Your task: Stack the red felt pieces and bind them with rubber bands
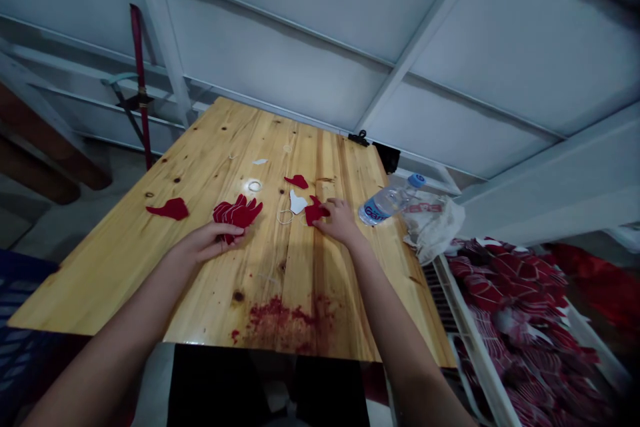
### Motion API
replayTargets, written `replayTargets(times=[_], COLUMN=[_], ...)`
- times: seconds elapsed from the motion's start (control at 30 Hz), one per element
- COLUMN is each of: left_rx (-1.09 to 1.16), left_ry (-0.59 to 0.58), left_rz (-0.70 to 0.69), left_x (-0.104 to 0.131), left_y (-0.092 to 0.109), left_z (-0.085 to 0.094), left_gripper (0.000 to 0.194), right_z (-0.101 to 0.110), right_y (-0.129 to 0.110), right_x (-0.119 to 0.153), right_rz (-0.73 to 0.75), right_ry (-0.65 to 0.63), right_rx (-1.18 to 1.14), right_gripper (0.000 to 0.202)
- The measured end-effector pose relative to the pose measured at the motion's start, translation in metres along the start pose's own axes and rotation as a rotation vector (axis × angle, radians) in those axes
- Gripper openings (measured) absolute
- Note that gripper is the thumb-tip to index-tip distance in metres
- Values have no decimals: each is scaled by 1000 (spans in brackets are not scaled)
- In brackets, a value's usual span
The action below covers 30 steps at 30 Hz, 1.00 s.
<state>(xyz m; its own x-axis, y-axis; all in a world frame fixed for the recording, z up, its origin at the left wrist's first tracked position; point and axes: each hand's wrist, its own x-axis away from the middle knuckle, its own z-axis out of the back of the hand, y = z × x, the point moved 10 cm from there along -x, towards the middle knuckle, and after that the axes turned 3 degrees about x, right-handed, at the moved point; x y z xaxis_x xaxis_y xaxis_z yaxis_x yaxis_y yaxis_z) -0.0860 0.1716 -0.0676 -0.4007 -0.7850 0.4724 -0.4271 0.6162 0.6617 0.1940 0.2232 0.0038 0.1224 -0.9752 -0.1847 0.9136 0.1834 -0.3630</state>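
Observation:
My left hand (216, 242) is closed on a fanned stack of red cut-out pieces with pale edges (237, 211), held just above the wooden table (200, 280). My right hand (339, 221) has its thumb and fingers round the edge of a single red piece (313, 211) at the table's middle. Beside that piece lie a white cut-out piece (297, 202) and a thin rubber band (285, 217). Farther back is another red piece (297, 181). One more red piece (170, 209) rests to the left of the stack.
A plastic water bottle (390, 201) lies at the table's right edge, next to a crumpled plastic bag (434, 223). At right stands a crate (475, 340) heaped with red pieces (530, 320). Red crumbs (280, 312) are scattered near the front edge. A blue basket (23, 300) is at left.

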Motion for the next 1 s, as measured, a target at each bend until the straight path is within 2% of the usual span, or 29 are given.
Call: replayTargets(times=[0.1,0.2,0.27,0.37,0.4,0.47,0.53,0.57,0.63,0.73,0.77,0.83,0.9,1.0], left_rx=[-9,-7,-8,-30,-41,-61,-71,-69,-52,-28,-22,-17,-14,-20], left_ry=[-6,-15,-46,-178,-230,-297,-307,-294,-251,-194,-178,-155,-140,-133], left_rz=[29,21,23,44,53,58,48,34,2,-33,-45,-64,-70,-74], left_x=[-1,-2,-1,3,4,6,6,5,2,0,-1,-2,-4,-6], left_y=[-7,-7,-7,-11,-13,-15,-15,-13,-9,-5,-4,-4,-5,-7], left_z=[-1,-2,-5,-16,-19,-21,-19,-17,-14,-16,-17,-18,-17,-12], left_gripper=[14,13,14,23,27,30,26,24,21,20,20,22,25,28], right_z=[3,10,13,10,7,-1,-7,-8,-4,8,9,7,5,9], right_y=[9,-7,-38,-112,-136,-168,-179,-175,-146,-61,-31,9,29,41], right_x=[10,19,24,33,36,39,36,32,19,-6,-11,-17,-18,-13], right_rz=[-4,-32,10,209,276,350,407,425,392,120,6,-90,-110,-143], right_ry=[-2,0,-1,23,46,116,159,165,174,184,165,86,48,51], right_rx=[-68,-182,-372,-629,-638,-589,-529,-510,-476,-246,-130,-61,-88,-182], right_gripper=[17,7,10,13,12,9,11,14,24,33,30,20,12,15])
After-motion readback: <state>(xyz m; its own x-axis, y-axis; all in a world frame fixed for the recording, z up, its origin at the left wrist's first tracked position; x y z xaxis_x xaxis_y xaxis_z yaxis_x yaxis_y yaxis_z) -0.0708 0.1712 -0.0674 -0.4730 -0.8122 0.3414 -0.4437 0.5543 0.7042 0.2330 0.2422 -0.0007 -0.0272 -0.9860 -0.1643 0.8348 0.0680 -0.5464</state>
